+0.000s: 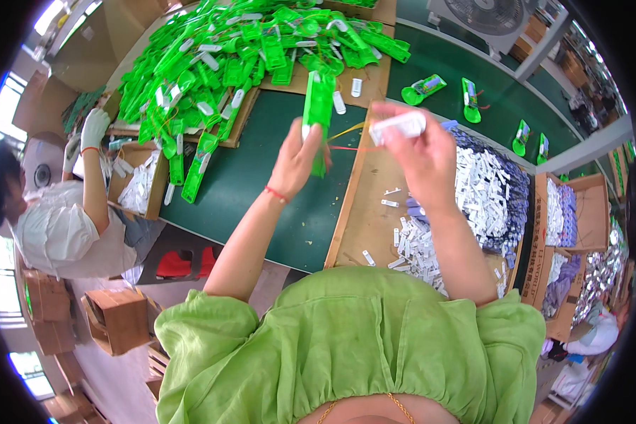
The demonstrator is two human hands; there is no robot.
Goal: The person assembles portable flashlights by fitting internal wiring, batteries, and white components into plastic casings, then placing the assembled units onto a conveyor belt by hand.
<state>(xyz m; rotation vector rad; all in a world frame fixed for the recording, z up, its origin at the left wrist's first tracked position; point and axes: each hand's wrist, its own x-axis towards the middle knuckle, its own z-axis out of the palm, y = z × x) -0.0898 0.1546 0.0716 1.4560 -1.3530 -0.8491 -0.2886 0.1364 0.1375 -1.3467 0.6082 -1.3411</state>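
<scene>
The left hand (297, 159) is gripping a green plastic piece (318, 106) upright, fingers closed round it; just beside it, the right hand (420, 152) is pinching a small white part (398, 126), both raised above the green surface (261, 184).

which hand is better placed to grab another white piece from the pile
Right, probably. The right hand hovers just above the white pile, though it already pinches a white piece. The left hand grips a green part over the mat.

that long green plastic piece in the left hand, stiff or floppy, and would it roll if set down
The long green plastic piece probably is stiff: it stands upright from the left hand without sagging. It looks flat-sided, so it should lie still rather than roll. Likely light, pinched by fingertips.
</scene>
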